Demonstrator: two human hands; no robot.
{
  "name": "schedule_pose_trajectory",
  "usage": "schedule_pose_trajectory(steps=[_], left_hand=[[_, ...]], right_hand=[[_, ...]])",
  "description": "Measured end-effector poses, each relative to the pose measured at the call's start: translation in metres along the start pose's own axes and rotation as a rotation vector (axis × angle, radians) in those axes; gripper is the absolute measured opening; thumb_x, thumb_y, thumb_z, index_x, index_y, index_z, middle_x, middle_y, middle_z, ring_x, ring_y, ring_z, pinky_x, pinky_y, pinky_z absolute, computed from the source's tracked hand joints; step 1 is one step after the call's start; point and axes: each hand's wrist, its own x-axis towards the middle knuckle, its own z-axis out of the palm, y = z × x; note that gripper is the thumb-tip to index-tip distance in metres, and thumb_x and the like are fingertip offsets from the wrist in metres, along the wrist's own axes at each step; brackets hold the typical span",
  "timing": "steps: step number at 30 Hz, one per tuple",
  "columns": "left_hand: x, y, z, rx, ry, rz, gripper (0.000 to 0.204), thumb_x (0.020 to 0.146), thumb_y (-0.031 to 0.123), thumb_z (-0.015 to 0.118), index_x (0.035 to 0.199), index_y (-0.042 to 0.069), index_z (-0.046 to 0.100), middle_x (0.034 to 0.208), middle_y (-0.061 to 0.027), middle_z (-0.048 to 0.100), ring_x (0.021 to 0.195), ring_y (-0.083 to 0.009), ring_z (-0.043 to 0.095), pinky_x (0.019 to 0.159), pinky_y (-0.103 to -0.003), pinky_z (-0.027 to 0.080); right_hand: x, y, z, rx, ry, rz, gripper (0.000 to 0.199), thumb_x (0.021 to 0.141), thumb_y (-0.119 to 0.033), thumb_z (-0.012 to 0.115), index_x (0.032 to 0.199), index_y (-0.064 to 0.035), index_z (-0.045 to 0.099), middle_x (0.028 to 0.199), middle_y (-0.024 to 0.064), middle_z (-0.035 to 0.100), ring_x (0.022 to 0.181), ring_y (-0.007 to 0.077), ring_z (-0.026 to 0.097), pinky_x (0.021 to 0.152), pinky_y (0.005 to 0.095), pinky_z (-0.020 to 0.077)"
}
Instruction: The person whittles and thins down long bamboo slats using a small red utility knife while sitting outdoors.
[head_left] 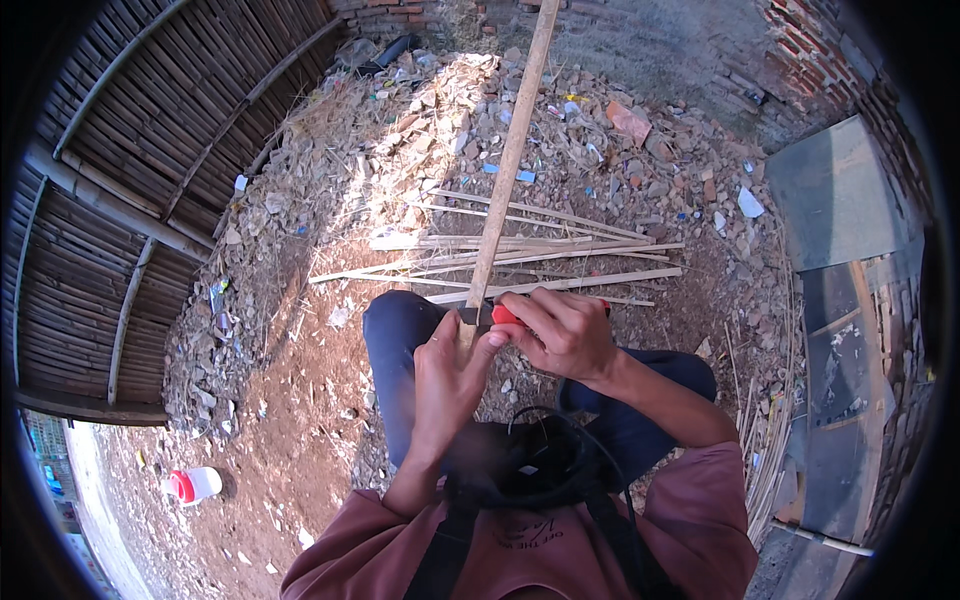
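A long, pale bamboo strip (505,170) runs from near my lap up to the far edge of the view. My left hand (445,375) is closed around its near end, the thumb pointing toward my right hand. My right hand (563,330) grips a red-handled knife (506,317); most of its handle is hidden under the fingers. The short, dark blade lies across the strip, against its near end, just beyond my left hand. Beyond my hands, several more bamboo strips (590,258) lie on the ground in a loose pile.
Rubble and litter (330,190) cover the ground ahead, up to a brick wall (650,45). A bamboo-slat panel (130,190) stands at left. Grey boards (840,200) lean at right. A white container with a red top (195,485) lies at lower left.
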Motion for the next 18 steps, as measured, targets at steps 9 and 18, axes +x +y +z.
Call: schedule_pose_trajectory(steps=[9, 18], left_hand=[[-0.003, 0.004, -0.003, 0.112, 0.029, 0.052, 0.028, 0.101, 0.023, 0.077, 0.1, -0.002, 0.065, 0.069, -0.007, 0.064, 0.064, -0.0085, 0.05, 0.058, -0.032, 0.045], [-0.004, 0.011, -0.004, 0.101, 0.047, 0.065, 0.034, 0.101, 0.024, 0.077, 0.09, -0.001, 0.056, 0.062, -0.0072, 0.054, 0.06, -0.0101, 0.04, 0.053, -0.034, 0.038]], right_hand=[[0.004, -0.001, -0.001, -0.011, -0.006, -0.023, 0.027, 0.095, -0.031, 0.077, 0.114, -0.0115, 0.073, 0.077, 0.0022, 0.061, 0.063, 0.0206, 0.068, 0.054, 0.0364, 0.0535], [0.005, 0.002, 0.001, -0.022, 0.021, -0.019, 0.028, 0.095, -0.034, 0.077, 0.113, -0.0134, 0.074, 0.073, 0.0011, 0.057, 0.062, 0.0189, 0.067, 0.053, 0.0349, 0.0525]])
